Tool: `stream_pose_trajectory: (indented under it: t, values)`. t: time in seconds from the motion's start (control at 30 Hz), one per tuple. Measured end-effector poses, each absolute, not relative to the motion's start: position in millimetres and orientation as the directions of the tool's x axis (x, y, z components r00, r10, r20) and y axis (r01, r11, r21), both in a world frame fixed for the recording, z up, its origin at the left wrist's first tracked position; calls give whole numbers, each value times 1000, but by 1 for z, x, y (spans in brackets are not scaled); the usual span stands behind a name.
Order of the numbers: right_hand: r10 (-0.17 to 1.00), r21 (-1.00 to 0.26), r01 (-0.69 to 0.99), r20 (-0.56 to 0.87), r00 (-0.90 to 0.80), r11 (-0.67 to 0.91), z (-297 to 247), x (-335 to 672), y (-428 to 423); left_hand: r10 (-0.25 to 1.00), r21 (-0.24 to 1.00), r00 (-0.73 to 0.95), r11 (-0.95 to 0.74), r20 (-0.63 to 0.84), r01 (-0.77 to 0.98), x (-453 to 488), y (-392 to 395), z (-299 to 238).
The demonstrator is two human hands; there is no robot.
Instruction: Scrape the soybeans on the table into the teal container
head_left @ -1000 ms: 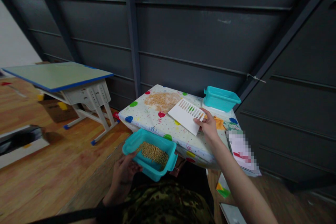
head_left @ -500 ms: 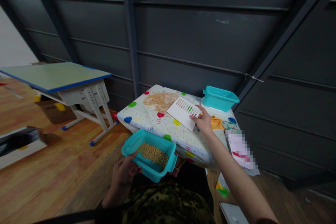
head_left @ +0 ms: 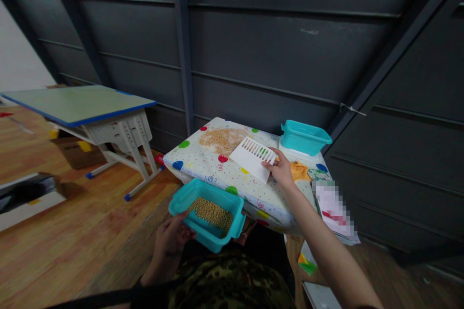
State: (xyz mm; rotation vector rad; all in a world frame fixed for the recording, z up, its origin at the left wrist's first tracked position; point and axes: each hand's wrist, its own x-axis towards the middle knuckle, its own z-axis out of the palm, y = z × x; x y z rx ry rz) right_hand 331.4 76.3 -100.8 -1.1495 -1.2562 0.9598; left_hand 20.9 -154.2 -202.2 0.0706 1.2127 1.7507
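Observation:
My left hand [head_left: 173, 232] is closed on the near left rim of a teal plastic bin [head_left: 237, 224], which sits low against the table's front edge. Inside that bin lies a layer of yellowish beans [head_left: 212, 212]. In my right hand [head_left: 282, 170] is a white slotted board [head_left: 250, 160], pinched at its right end, with its row of slots toward the back. The board is over the table, its left end close to a spread of beans and pale powdery bits [head_left: 221, 141]. Whether the board touches the cloth I cannot tell.
A second teal bin [head_left: 305, 139] stands at the table's back right. Before it lies an orange cloth [head_left: 299, 171], with papers [head_left: 331, 207] at the right edge. The table wears a dotted tablecloth [head_left: 197, 164]. A desk [head_left: 78, 104] stands left; a dark wall [head_left: 253, 48] rises behind.
The view has shifted very slightly. Both hands keep their holds, and the bin and slotted board stay almost where they were.

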Motion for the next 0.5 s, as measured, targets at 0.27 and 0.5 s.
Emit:
stream_pose_trajectory:
  t: [0.27, 0.5]
  values:
    - [982, -985, 52, 171, 75, 167, -97, 329, 71, 725, 758, -543, -45, -424, -651, 22, -156, -199]
    - [985, -984, 49, 173, 3, 172, -100, 330, 74, 737, 756, -530, -38, -421, -653, 21, -156, -205]
